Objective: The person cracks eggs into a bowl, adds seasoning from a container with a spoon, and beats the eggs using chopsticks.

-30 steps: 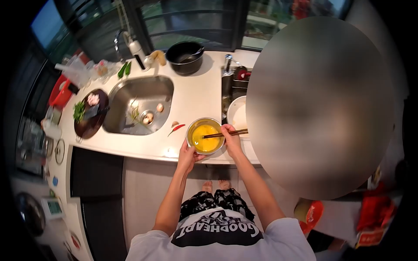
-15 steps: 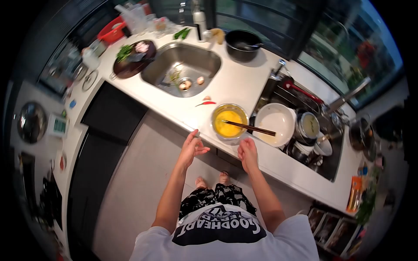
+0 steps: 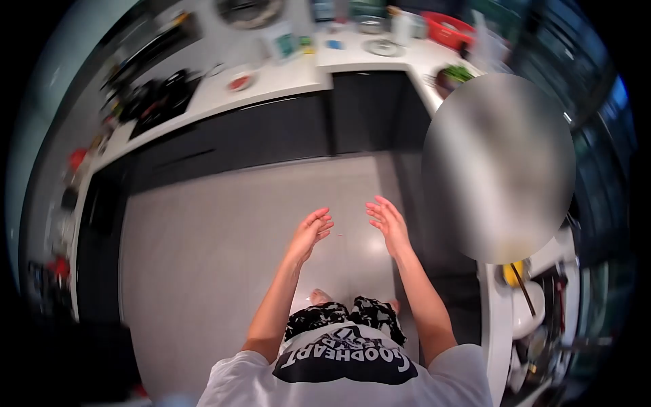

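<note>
My left hand [image 3: 312, 233] hangs over the grey floor, palm turned inward, fingers loosely curved and holding nothing. Opposite it, my right hand [image 3: 389, 226] is also bare, its fingers spread a little; the two do not touch. Both are away from the counters. Far to the right, a bowl of yellow beaten egg [image 3: 513, 274] stands on the counter, partly covered by a blurred oval. Chopsticks [image 3: 523, 292] lean out of it. Just beyond sits a white bowl [image 3: 532, 327].
A white counter [image 3: 291, 83] with dark cabinets runs ahead and left. On it are a stove [image 3: 163, 102], a small dish of something red [image 3: 240, 82], a glass lid [image 3: 384, 47] and a red basket [image 3: 447, 28]. A blurred oval hides part of the right counter.
My view and body have turned left, away from the egg bowl and sink. My right hand has gone from curled fingers to spread ones. My left hand stays bare, its fingers closer together.
</note>
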Available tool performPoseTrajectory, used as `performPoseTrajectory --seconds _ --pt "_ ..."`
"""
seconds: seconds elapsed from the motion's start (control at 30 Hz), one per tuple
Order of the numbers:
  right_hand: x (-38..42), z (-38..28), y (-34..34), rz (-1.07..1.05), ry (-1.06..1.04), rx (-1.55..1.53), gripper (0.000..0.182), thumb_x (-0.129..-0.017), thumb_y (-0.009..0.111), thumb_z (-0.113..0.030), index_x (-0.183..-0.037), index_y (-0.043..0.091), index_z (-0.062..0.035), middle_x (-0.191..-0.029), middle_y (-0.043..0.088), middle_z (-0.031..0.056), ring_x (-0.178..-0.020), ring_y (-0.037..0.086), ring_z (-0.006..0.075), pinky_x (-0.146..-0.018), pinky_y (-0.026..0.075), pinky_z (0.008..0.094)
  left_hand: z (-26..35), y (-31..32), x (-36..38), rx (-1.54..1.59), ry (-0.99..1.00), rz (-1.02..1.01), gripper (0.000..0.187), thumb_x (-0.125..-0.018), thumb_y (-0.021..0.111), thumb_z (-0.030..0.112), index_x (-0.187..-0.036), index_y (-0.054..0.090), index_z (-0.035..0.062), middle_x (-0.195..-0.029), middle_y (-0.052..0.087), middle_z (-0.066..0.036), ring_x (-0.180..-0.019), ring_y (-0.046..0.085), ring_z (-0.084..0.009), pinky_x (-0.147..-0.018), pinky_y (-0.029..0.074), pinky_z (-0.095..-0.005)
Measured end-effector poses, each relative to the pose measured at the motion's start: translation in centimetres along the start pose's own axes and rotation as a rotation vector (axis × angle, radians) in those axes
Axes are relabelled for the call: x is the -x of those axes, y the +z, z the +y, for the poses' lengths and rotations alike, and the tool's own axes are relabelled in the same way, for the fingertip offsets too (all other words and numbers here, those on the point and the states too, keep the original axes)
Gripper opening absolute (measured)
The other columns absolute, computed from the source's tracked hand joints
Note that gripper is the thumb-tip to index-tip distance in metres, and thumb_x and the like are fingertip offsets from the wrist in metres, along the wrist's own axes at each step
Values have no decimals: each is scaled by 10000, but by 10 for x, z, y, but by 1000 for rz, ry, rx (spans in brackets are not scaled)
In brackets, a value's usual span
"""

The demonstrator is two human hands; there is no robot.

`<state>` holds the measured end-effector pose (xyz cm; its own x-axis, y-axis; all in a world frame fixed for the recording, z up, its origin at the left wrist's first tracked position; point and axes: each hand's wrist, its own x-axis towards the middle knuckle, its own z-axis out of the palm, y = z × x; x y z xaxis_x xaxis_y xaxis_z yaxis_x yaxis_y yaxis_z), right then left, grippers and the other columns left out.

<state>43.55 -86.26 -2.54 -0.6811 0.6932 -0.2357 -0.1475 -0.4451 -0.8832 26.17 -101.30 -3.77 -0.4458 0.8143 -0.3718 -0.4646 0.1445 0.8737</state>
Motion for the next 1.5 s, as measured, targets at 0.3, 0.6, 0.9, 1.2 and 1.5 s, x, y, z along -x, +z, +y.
performPoseTrajectory --seconds 0.3,0.6,0.9,1.2,1.5 --pt "-111 109 255 -386 219 -47 424 -948 440 -280 -1317 389 -77 -1200 545 115 -1057 536 182 -827 445 311 60 -250 78 169 205 438 394 -894 433 147 -1275 447 49 -1151 531 -58 -1080 537 -201 -914 428 -326" --pt "-219 201 443 -622 405 91 398 -932 465 -219 -1299 411 -72 -1199 550 120 -1053 548 189 -825 445 317 79 -428 91 380 313 729 380 -888 447 150 -1255 459 48 -1124 554 -49 -1063 548 -202 -887 440 -330" --pt "-370 282 637 -702 500 191 417 -908 497 -182 -1291 405 -44 -1185 557 119 -1056 546 194 -817 441 312 158 -631 25 468 347 823 371 -884 440 132 -1245 468 56 -1124 553 -53 -1058 552 -202 -883 439 -326" --pt "-478 358 811 -694 597 245 366 -904 502 -177 -1246 440 -62 -1187 557 122 -1035 564 205 -797 453 331 221 -815 -30 547 339 849 365 -875 491 154 -1222 473 43 -1117 556 -88 -1048 559 -235 -868 454 -333" --pt "-628 526 917 -330 807 95 415 -909 492 -218 -1291 398 -85 -1260 501 109 -1130 503 245 -911 408 362 237 -1050 -124 556 112 756 350 -880 439 122 -1219 487 53 -1116 548 -69 -1020 569 -186 -839 454 -294"
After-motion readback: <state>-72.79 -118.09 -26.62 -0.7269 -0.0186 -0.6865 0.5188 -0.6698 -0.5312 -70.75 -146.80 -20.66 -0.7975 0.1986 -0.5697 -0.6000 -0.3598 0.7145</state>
